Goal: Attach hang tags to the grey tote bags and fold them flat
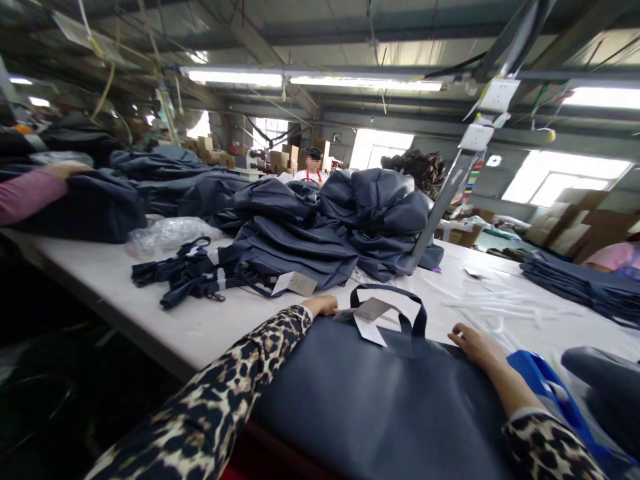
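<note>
Closest to us lies a navy bag [395,400], on the near side of the white table [150,320], its lower end cut off from view. Just beyond the bag, a heap of dark bags [320,227] stands in the way, and a slanting metal post [440,207] rises behind the bag's handle [420,320]. To the bag's left and beyond we see navy straps [190,273] and crumpled clear plastic [170,235]; farther left, a co-worker's hand [70,168] rests on dark material. Right of the bag are a blue object [545,387] and, farther back, white strips [500,300]. High beyond the bag hang lit tubes [235,79], with windows [383,148] and cartons [285,157] below. Our bag's handle points away from us, a folded tag [370,317] lying across it; its top edge runs left to right, but we cannot tell the long axis. Our left hand [323,305] is curled at the bag's far left corner, its grip unclear; our right hand [475,343] has loosely bent fingers at the far right corner, and we cannot tell whether they grasp.
</note>
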Available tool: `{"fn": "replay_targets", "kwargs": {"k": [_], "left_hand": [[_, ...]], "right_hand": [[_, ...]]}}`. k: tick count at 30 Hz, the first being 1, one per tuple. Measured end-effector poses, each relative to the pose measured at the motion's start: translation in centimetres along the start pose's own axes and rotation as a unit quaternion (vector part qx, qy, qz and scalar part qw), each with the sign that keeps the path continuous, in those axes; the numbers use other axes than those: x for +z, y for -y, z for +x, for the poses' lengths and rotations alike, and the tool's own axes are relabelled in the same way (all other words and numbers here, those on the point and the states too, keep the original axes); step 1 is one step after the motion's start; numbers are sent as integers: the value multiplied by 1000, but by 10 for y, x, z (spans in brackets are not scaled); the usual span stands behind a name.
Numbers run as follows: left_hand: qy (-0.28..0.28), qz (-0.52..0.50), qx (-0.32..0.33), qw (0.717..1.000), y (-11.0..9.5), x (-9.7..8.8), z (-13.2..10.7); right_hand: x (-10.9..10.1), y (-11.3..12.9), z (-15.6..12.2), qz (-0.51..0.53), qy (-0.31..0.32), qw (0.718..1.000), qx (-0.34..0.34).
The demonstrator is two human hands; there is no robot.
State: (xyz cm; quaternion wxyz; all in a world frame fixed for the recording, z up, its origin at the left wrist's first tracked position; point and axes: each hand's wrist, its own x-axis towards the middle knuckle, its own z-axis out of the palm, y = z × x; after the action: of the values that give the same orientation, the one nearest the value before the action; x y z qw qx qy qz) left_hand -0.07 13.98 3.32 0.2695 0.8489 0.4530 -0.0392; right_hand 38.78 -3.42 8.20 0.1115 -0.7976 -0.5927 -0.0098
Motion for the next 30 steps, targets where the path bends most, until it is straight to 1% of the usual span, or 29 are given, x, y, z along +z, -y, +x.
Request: {"fn": "replay_targets", "kwargs": {"k": [2, 3, 5, 7, 8, 9, 10, 12, 14, 16, 19, 21, 24, 27, 30], "left_hand": [[3, 0, -1, 1000, 8, 10, 5], [4, 0, 0, 1000, 11, 14, 7], [5, 2, 2, 1000, 16, 17, 11], [2, 7, 5, 1000, 17, 18, 13], [-1, 10, 7, 1000, 17, 17, 14], [-6, 14, 9, 1000, 17, 16, 14], [-11, 18, 13, 1000, 16, 16, 13], [-23, 25, 27, 999, 14, 14, 12], [-33, 28, 49, 998, 12, 13, 10], [-42, 23, 78, 996, 11, 13, 9], [-57, 1, 117, 991, 10, 15, 11], [-64, -18, 133, 989, 10, 17, 14], [-68, -47, 137, 987, 10, 21, 21], [-72, -75, 130, 986, 12, 24, 26], [-74, -104, 137, 982, 15, 26, 29]], "right_hand": [[-5, 17, 1, 7, -37, 999, -13], [-8, 30, 1, 14, -51, 998, -27], [-9, 64, -1, 46, -55, 994, -85], [-2, 100, -2, 100, -35, 981, -164], [6, 115, -1, 121, -28, 975, -186], [14, 127, 1, 137, -24, 970, -197], [25, 136, 4, 147, -22, 970, -193], [46, 142, 15, 155, -13, 974, -162], [66, 139, 28, 170, 16, 975, -144], [82, 135, 41, 190, 56, 969, -144], [99, 135, 56, 214, 107, 957, -162], [106, 138, 62, 217, 126, 952, -178], [112, 143, 69, 204, 131, 948, -205], [113, 148, 73, 170, 108, 954, -224], [110, 154, 74, 121, 79, 961, -236]]}}
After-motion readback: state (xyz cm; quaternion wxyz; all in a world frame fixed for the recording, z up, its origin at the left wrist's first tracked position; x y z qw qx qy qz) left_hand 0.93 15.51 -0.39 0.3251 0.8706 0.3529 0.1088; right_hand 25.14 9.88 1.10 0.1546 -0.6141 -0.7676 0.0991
